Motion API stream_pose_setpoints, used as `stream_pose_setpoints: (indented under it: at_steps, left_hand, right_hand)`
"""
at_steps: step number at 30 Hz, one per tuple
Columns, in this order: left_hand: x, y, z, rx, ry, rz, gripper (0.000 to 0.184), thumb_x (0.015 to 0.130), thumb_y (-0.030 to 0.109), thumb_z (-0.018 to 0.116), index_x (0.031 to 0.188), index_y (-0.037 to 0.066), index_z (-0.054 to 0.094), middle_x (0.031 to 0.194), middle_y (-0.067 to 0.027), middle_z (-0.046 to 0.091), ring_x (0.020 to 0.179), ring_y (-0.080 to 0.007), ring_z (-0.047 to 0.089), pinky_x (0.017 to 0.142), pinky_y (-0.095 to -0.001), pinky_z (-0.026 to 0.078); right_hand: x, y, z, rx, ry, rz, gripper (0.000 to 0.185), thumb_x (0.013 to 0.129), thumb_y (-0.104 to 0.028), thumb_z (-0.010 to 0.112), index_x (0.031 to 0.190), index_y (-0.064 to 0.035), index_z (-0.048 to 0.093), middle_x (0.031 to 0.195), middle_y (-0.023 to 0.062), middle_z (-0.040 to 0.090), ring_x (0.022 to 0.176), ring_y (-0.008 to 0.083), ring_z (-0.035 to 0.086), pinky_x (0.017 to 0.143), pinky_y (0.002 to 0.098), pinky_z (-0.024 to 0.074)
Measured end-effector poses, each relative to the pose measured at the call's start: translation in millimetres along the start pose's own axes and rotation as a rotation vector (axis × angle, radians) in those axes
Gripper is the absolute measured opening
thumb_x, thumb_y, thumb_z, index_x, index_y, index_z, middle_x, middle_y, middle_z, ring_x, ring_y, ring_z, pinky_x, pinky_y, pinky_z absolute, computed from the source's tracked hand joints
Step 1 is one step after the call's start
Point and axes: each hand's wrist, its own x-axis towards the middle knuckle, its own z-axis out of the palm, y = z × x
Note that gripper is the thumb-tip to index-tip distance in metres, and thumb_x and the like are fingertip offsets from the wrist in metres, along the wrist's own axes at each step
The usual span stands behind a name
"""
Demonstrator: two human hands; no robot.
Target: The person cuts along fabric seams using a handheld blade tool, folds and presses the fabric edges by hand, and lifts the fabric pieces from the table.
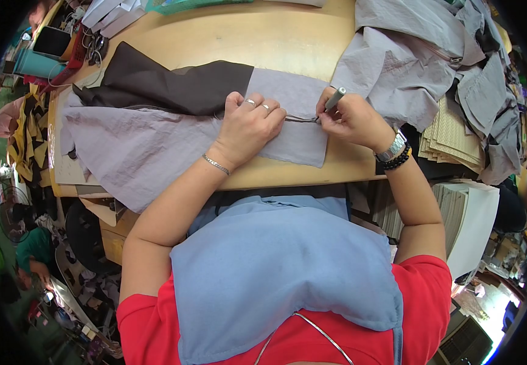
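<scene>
The desk [233, 36] is toned in pale yellowish wood. Toward its left edge, plain lilac-grey cloth [142, 143] is overlaid with plain dark brown fabric [172, 88]; by its right edge, the heaped garments [397, 67] are coloured in a similar grey. The pen [336, 99] is finished in grey-green. Cream-yellow sheets [452, 137] near the right edge are marked with a fine repeated pattern. At the far left corner, teal is shown by a box [35, 62]. Beyond the near edge, a plain light blue apron [275, 249] is set against a red shirt [424, 286].
</scene>
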Motion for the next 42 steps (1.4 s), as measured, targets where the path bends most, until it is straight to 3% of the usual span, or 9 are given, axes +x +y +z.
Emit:
stream_pose_setpoints:
  at_steps: [4, 7, 10, 17, 26, 35, 41, 42]
  left_hand:
    - [-1, -1, 2, -0.006, 0.017, 0.006, 0.011, 0.082, 0.026, 0.074, 0.087, 0.025, 0.064, 0.089, 0.0118, 0.064, 0.083, -0.0092, 0.058, 0.08, -0.0382, 0.033]
    - [-1, -1, 2, 0.0, 0.011, 0.016, 0.01, 0.082, 0.026, 0.074, 0.09, 0.026, 0.067, 0.089, 0.0122, 0.064, 0.083, -0.0091, 0.058, 0.08, -0.0385, 0.033]
    - [-2, -2, 2, -0.03, 0.002, 0.032, 0.014, 0.081, 0.025, 0.074, 0.094, 0.028, 0.07, 0.09, 0.0125, 0.063, 0.083, -0.0092, 0.057, 0.081, -0.0388, 0.033]
    - [-2, -1, 3, -0.036, -0.019, 0.046, 0.02, 0.081, 0.024, 0.073, 0.1, 0.031, 0.073, 0.091, 0.0118, 0.062, 0.084, -0.0097, 0.056, 0.084, -0.0392, 0.032]
    - [1, 0, 1, -0.059, -0.014, 0.065, 0.018, 0.083, 0.023, 0.07, 0.099, 0.029, 0.074, 0.091, 0.0108, 0.063, 0.083, -0.0108, 0.057, 0.084, -0.0393, 0.033]
    - [9, 20, 10, -0.184, -0.006, 0.061, 0.016, 0.083, 0.026, 0.071, 0.099, 0.028, 0.072, 0.091, 0.0091, 0.062, 0.082, -0.0109, 0.058, 0.082, -0.0378, 0.034]
    - [5, 19, 9, -0.104, -0.015, 0.114, 0.018, 0.083, 0.025, 0.07, 0.101, 0.027, 0.071, 0.093, 0.0093, 0.062, 0.085, -0.0099, 0.059, 0.083, -0.04, 0.033]
    - [5, 20, 9, -0.082, -0.01, 0.115, 0.018, 0.084, 0.026, 0.071, 0.102, 0.027, 0.071, 0.094, 0.0092, 0.062, 0.086, -0.0097, 0.059, 0.084, -0.0404, 0.033]
  right_hand:
    - [-1, 9, 3, -0.063, 0.147, -0.18, 0.011, 0.086, 0.001, 0.065, 0.094, -0.0024, 0.059, 0.079, 0.0078, 0.063, 0.069, 0.0142, 0.064, 0.063, 0.0293, 0.0547]
    - [-6, 13, 1, -0.122, 0.193, -0.169, 0.014, 0.086, -0.002, 0.067, 0.096, -0.0043, 0.057, 0.078, 0.0094, 0.063, 0.07, 0.0205, 0.067, 0.063, 0.0314, 0.0542]
    - [-11, 16, 6, 0.093, 0.23, -0.132, 0.015, 0.088, 0.006, 0.066, 0.101, 0.0, 0.06, 0.088, 0.0055, 0.066, 0.08, 0.012, 0.067, 0.068, 0.0272, 0.0568]
    - [-2, 7, 17, -0.042, 0.086, -0.186, 0.007, 0.089, 0.005, 0.066, 0.095, 0.0022, 0.065, 0.094, 0.0059, 0.069, 0.081, 0.0124, 0.067, 0.069, 0.0259, 0.0568]
    - [-8, 5, -2, 0.08, 0.007, 0.117, 0.005, 0.09, -0.001, 0.065, 0.095, 0.0001, 0.064, 0.084, 0.0049, 0.066, 0.074, 0.0059, 0.062, 0.064, 0.0241, 0.0529]
    - [-18, 29, 11, 0.262, 0.079, 0.125, 0.006, 0.093, 0.002, 0.059, 0.099, -0.0002, 0.059, 0.085, 0.0017, 0.064, 0.078, 0.0065, 0.064, 0.07, 0.0224, 0.0542]
    - [-20, 30, 13, 0.203, 0.083, 0.108, 0.005, 0.093, 0.003, 0.055, 0.096, -0.0017, 0.056, 0.087, 0.0021, 0.062, 0.08, 0.0065, 0.064, 0.07, 0.0225, 0.0544]
    - [-20, 30, 14, 0.246, 0.122, 0.104, 0.004, 0.091, 0.001, 0.058, 0.094, -0.0022, 0.055, 0.082, 0.0004, 0.06, 0.075, 0.0056, 0.059, 0.066, 0.0224, 0.0501]
